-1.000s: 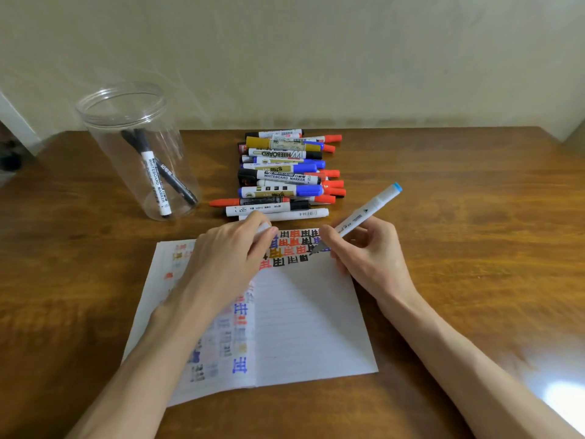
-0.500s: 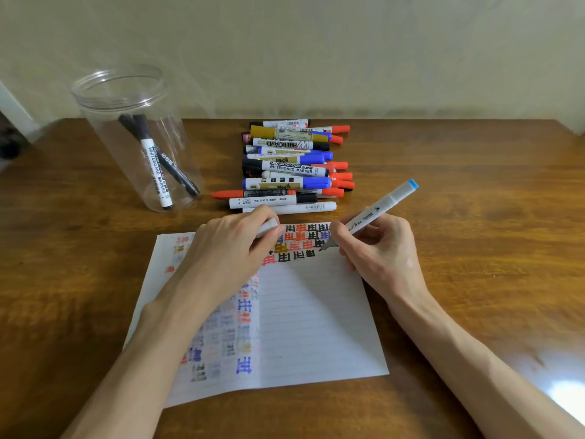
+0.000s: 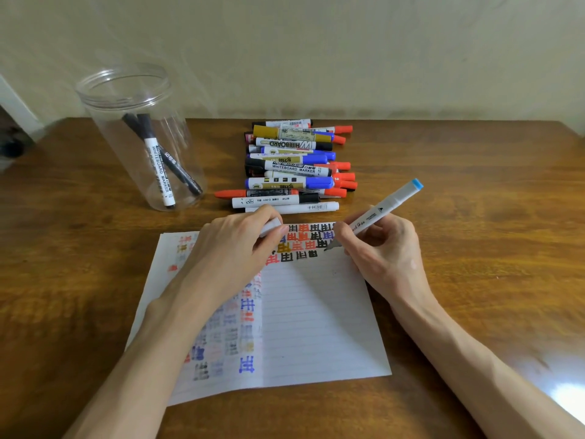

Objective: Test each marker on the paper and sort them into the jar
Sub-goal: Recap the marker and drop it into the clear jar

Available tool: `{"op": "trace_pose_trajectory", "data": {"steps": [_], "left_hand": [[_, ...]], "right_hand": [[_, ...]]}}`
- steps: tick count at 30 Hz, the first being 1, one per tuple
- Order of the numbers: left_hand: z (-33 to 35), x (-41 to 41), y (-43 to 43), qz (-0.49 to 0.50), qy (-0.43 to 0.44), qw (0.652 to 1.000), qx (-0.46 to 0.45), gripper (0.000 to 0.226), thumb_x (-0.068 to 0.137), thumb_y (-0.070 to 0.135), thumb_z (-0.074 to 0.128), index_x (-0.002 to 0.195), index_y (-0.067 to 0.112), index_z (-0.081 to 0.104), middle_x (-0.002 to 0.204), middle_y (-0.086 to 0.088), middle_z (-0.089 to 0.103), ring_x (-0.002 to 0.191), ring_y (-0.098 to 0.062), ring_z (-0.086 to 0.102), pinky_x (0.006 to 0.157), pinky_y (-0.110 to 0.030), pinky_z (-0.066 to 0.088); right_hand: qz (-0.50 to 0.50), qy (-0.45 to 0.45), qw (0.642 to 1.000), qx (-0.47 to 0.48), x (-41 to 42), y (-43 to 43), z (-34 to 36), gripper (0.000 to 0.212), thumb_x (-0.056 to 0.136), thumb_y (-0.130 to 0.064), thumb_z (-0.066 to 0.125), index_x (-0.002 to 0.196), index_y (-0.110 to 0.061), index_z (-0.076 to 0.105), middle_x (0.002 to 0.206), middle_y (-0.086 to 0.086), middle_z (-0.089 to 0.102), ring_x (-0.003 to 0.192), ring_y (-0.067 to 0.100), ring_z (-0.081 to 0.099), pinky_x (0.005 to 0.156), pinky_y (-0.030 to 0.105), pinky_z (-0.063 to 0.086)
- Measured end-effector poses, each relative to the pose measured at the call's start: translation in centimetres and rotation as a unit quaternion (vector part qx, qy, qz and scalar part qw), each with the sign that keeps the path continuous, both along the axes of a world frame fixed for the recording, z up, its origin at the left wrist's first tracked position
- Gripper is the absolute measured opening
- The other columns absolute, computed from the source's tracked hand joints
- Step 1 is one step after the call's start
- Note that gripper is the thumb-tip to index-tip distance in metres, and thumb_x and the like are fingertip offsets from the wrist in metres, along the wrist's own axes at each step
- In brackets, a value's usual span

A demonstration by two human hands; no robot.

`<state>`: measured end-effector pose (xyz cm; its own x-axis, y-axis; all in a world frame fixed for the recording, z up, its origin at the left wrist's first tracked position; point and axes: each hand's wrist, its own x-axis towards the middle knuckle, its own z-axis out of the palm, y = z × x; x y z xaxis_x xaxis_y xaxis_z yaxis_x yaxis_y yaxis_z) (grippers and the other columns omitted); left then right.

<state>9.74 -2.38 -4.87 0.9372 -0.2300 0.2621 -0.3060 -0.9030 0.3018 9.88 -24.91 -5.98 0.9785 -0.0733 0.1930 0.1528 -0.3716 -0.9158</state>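
A white marker with a blue end (image 3: pixel 387 208) slants up to the right in my right hand (image 3: pixel 383 251), which grips it like a pen; its dark tip touches the lined paper (image 3: pixel 316 318) beside rows of coloured test marks. My left hand (image 3: pixel 234 248) rests on the paper's upper left and pinches the marker's white cap (image 3: pixel 271 226) between thumb and fingers. A pile of several markers (image 3: pixel 294 166) lies behind the paper. A clear plastic jar (image 3: pixel 142 137) at the back left holds two black-capped markers.
Everything sits on a brown wooden table (image 3: pixel 474 248) against a pale wall. The table's right corner shows at the far right, and a glare patch lies at the lower right.
The view has tilted, so everything sits slightly lower in frame. My right hand has kept the marker tip on the paper near the test marks, with little movement. My left hand still holds the cap.
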Motion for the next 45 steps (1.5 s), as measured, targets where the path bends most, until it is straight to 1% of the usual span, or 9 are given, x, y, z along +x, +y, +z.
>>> {"op": "trace_pose_trajectory", "data": {"steps": [7,12,17,22,28,32,36,40,45], "left_hand": [[-0.01,0.06,0.02,-0.004,0.006,1.0,-0.003,0.03,0.098,0.058,0.03,0.101,0.037,0.05,0.078,0.018,0.062,0.064,0.001,0.058,0.053,-0.017,0.034],[0.2,-0.01,-0.11,-0.001,0.018,1.0,-0.007,0.027,0.099,0.057,0.031,0.101,0.037,0.05,0.076,0.019,0.06,0.064,0.001,0.058,0.053,-0.015,0.032],[0.3,-0.05,-0.16,-0.004,0.017,1.0,-0.013,0.034,0.095,0.06,0.026,0.1,0.036,0.05,0.076,0.019,0.06,0.064,0.001,0.058,0.053,-0.015,0.031],[0.22,-0.04,-0.08,-0.004,0.012,1.0,-0.013,0.035,0.095,0.06,0.026,0.101,0.036,0.05,0.079,0.018,0.061,0.065,0.002,0.058,0.053,-0.015,0.031],[0.17,0.02,-0.13,-0.001,0.019,1.0,-0.01,0.029,0.098,0.058,0.032,0.103,0.037,0.051,0.08,0.019,0.062,0.066,0.001,0.059,0.054,-0.014,0.032],[0.2,0.07,-0.13,0.002,0.018,1.0,-0.005,0.022,0.101,0.055,0.039,0.102,0.037,0.051,0.076,0.018,0.061,0.065,0.0,0.059,0.054,-0.016,0.033],[0.32,-0.03,-0.18,0.003,0.024,1.0,-0.004,0.019,0.101,0.054,0.04,0.102,0.038,0.05,0.075,0.021,0.058,0.063,0.001,0.058,0.053,-0.013,0.03],[0.43,-0.04,-0.18,0.001,0.026,1.0,-0.011,0.026,0.097,0.058,0.035,0.103,0.038,0.051,0.075,0.021,0.059,0.064,0.001,0.058,0.053,-0.014,0.03],[0.57,-0.16,-0.25,0.0,0.028,1.0,-0.014,0.029,0.094,0.061,0.03,0.102,0.04,0.048,0.075,0.022,0.057,0.063,0.002,0.057,0.053,-0.012,0.029]], "right_hand": [[0.028,-0.004,1.0,-0.004,-0.08,0.06,-0.02,0.012,0.091,-0.02,0.078,0.08,-0.019,0.075,0.074,-0.008,0.077,0.06,0.004,0.069,0.055,0.015,0.051],[0.006,-0.013,1.0,-0.02,-0.06,-0.01,-0.09,0.014,0.091,-0.023,0.077,0.078,-0.022,0.072,0.076,-0.008,0.077,0.07,0.008,0.075,0.061,0.02,0.059],[0.017,-0.008,1.0,0.004,-0.08,-0.06,0.05,0.013,0.09,-0.018,0.078,0.078,-0.02,0.075,0.074,-0.01,0.077,0.067,0.006,0.074,0.06,0.017,0.055],[0.035,-0.013,0.999,-0.011,-0.16,0.1,-0.02,0.014,0.09,-0.018,0.079,0.078,-0.02,0.075,0.074,-0.011,0.077,0.068,0.006,0.074,0.06,0.016,0.054],[-0.004,-0.02,0.999,-0.025,-0.15,0.02,-0.06,0.014,0.089,-0.021,0.078,0.077,-0.02,0.071,0.078,-0.008,0.076,0.073,0.007,0.075,0.064,0.021,0.061],[0.0,-0.005,1.0,0.01,-0.11,-0.09,0.0,0.013,0.09,-0.018,0.078,0.078,-0.018,0.073,0.074,-0.006,0.077,0.067,0.005,0.073,0.058,0.016,0.054],[0.013,0.009,1.0,0.017,-0.12,0.01,0.12,0.01,0.091,-0.021,0.079,0.081,-0.02,0.075,0.073,-0.008,0.076,0.063,0.005,0.071,0.057,0.017,0.054],[0.02,0.01,1.0,0.018,-0.15,0.14,0.24,0.011,0.092,-0.023,0.079,0.082,-0.021,0.075,0.072,-0.009,0.076,0.058,0.007,0.07,0.055,0.021,0.056],[0.025,0.007,1.0,0.01,-0.17,0.09,0.13,0.01,0.092,-0.024,0.079,0.083,-0.021,0.076,0.072,-0.01,0.076,0.059,0.006,0.07,0.055,0.019,0.056]]}}
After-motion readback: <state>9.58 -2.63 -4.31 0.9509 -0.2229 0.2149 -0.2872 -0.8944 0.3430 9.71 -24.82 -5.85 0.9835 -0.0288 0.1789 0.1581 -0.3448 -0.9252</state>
